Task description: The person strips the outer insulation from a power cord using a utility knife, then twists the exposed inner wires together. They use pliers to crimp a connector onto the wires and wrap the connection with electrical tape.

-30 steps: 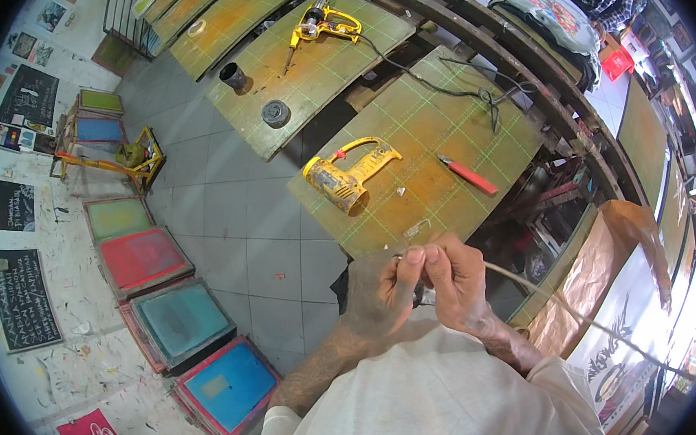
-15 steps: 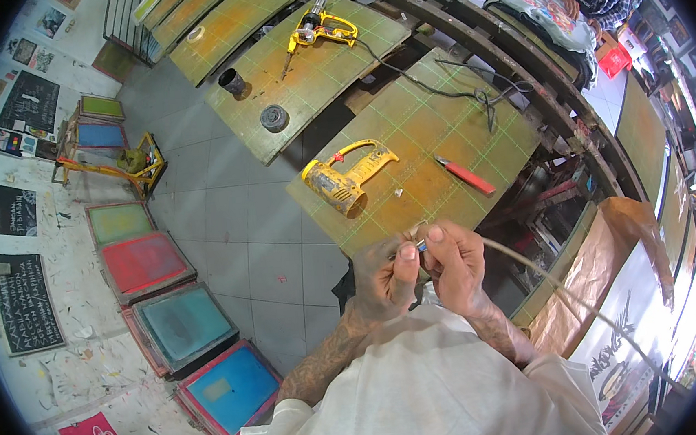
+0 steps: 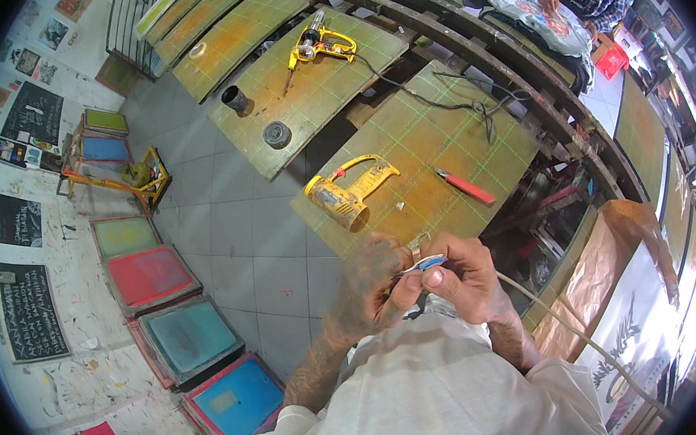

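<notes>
Both my hands meet in front of my shirt, pinching the end of a pale cable [image 3: 568, 308]. Blue and white wires [image 3: 429, 263] show between the fingertips. My left hand [image 3: 370, 285] closes on the wires, its fingers curled. My right hand [image 3: 469, 277] grips the same end with thumb and fingers, and the cable trails off to the lower right. Just beyond the hands, a yellow heat gun casing [image 3: 350, 194] lies on a green-gridded board [image 3: 432, 137]. A red-handled tool with a metal tip [image 3: 467, 188] rests right of it.
A second yellow tool, opened up with its inner parts showing [image 3: 318, 44], lies on the farther board with a black cord. Two dark round parts [image 3: 277, 135] stand near that board's edge. Framed screens [image 3: 190, 336] lean along the left wall. Brown paper [image 3: 605, 267] is at right; a person sits far right.
My hands have come slightly lower and the fingers have shifted their hold. More of the blue and white wires now shows between them. The tools lie unmoved on the boards.
</notes>
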